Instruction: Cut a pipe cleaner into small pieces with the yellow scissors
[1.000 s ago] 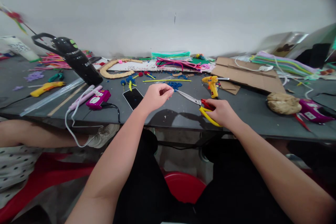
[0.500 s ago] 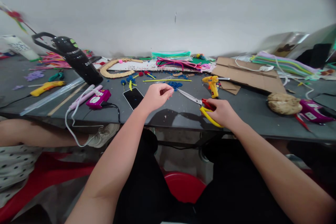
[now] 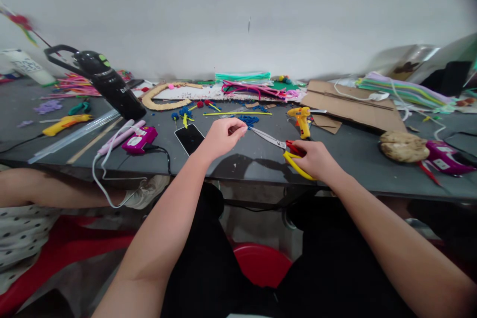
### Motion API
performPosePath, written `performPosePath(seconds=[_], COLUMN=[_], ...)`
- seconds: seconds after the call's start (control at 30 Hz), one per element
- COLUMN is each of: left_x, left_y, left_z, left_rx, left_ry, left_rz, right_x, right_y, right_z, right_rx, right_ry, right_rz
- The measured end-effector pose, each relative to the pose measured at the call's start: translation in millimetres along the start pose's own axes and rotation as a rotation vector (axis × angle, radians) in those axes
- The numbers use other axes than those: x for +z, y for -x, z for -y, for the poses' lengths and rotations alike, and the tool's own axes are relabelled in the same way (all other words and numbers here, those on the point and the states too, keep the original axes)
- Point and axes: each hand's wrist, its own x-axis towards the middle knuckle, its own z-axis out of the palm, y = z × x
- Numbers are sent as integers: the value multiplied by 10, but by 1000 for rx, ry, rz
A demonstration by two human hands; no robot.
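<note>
My left hand hovers over the dark table, its fingers pinched together at the tips of the scissors' blades; what they pinch is too small to make out. My right hand grips the yellow and red handles of the scissors, whose metal blades point left toward my left fingers. Just behind the pinch lies a heap of blue fuzzy bits. A black phone lies flat to the left of my left hand.
A yellow glue gun stands behind the scissors. Cardboard sheets lie at the back right, coloured pipe cleaners along the wall. A black bottle and a magenta glue gun sit at left. Another person's arm rests at lower left.
</note>
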Motion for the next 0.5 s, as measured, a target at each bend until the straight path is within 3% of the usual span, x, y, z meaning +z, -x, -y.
performPosePath(seconds=[0.5], left_x=[-3], left_y=[-5], left_z=[-2], left_rx=[10], left_ry=[7], left_rz=[-20], right_x=[-31], right_y=[-1], right_z=[34], right_rx=[-6], right_ry=[-32], right_rz=[-3])
